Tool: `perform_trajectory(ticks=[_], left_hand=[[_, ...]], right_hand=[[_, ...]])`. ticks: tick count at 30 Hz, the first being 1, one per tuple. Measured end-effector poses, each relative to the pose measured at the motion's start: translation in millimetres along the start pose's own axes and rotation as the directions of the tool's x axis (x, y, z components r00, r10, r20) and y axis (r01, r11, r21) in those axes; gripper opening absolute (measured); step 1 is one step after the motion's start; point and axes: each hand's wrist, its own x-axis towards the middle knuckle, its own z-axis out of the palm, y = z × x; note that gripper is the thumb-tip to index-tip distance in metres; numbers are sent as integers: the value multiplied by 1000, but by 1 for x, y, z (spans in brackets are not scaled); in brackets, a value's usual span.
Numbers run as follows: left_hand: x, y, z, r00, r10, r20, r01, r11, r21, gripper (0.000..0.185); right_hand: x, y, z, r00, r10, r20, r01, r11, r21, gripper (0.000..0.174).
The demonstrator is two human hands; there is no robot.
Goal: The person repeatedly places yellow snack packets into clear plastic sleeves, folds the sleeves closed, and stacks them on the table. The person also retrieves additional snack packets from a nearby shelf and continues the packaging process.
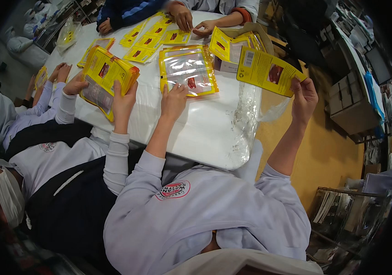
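Note:
My right hand (304,98) pinches one corner of a yellow printed packaging pouch (261,70) and holds it up past the table's right edge. The pouch shows a barcode and a food picture. My left hand (174,101) lies with its fingers on the near edge of a stack of yellow-rimmed clear plastic pouches (186,65) on the white-covered table (203,130). Just beyond the held pouch stands an open cardboard box (228,66) with more yellow pouches in it, one folded over its side (220,44).
On my left, a co-worker's hands (123,103) hold a thick bundle of pouches (105,74). Across the table, another person's hands (182,17) handle pouches near overlapping yellow rows (148,41). A clear plastic bag (68,36) lies far left. Shelving (350,206) stands right.

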Motion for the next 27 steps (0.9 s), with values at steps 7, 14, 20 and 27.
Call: perform_trajectory(ticks=[7, 14, 20, 27], left_hand=[[-104, 87, -16, 998, -15, 64, 33, 959, -280, 32], [-99, 16, -37, 980, -171, 104, 192, 948, -254, 52], [-102, -1, -28, 952, -200, 233, 251, 944, -213, 63], [-106, 1, -30, 945, -204, 255, 272, 924, -270, 73]], right_hand=[[-73, 13, 27, 879, 475, 49, -476, 864, 162, 8], [-124, 38, 55, 734, 675, 79, -679, 733, 44, 10], [-127, 46, 76, 713, 695, 85, -686, 718, -118, 14], [-133, 52, 84, 709, 703, 55, -665, 692, -282, 16]])
